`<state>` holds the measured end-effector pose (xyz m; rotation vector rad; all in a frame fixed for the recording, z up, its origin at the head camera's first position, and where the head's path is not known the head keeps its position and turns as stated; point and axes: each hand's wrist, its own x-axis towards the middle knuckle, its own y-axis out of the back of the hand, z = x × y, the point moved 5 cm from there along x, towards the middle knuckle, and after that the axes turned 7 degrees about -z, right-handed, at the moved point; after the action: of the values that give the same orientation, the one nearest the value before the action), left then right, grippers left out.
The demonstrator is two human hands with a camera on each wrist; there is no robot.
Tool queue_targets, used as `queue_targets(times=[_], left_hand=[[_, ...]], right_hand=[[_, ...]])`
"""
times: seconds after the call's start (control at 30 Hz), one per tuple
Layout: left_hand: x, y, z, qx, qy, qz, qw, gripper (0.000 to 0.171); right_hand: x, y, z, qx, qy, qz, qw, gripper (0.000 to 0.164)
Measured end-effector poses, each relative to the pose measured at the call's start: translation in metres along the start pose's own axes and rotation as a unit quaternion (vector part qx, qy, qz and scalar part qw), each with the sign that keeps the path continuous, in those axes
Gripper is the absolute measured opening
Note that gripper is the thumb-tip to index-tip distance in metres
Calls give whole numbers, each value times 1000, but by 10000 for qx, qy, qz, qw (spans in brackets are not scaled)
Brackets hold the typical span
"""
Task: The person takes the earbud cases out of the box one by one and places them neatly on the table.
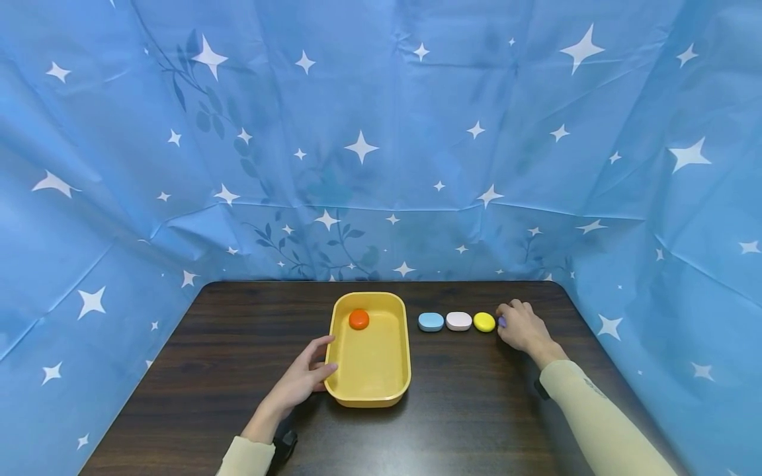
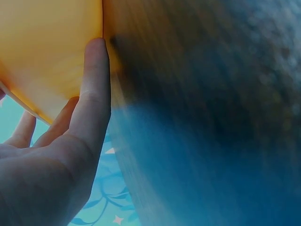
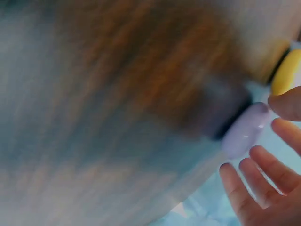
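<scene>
My left hand point(image 1: 303, 373) rests at the left side of a yellow tray point(image 1: 401, 330), with straight fingers against its wall, which shows close up in the left wrist view. Inside the tray, toward its far left, lies a round orange piece point(image 1: 359, 319). Over on the right, my right hand point(image 1: 524, 327) reaches down around a small, smooth purple piece point(image 3: 245, 131). Its thumb is right at one end of that piece, while the other fingers are spread just beyond it. The hand covers most of the purple piece in the head view.
In a row between tray and right hand lie a light blue rounded piece point(image 1: 431, 322), a white one point(image 1: 459, 321) and a yellow round one point(image 1: 484, 322). Everything stands on a dark wood table point(image 1: 238, 330). A blue star-patterned curtain point(image 1: 381, 132) surrounds its back and sides.
</scene>
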<state>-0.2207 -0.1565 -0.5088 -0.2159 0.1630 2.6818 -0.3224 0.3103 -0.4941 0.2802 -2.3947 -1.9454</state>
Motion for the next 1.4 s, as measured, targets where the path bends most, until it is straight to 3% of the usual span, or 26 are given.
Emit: queue_targets(times=[0.43, 1.4], left_hand=[[0, 0, 0, 56, -76, -29, 10000, 61], [1, -1, 1, 46, -114, -57, 9999, 60]], right_hand=[[-5, 22, -31, 136, -79, 270, 9995, 31], [-24, 45, -95, 497, 676, 1308, 9879, 29]])
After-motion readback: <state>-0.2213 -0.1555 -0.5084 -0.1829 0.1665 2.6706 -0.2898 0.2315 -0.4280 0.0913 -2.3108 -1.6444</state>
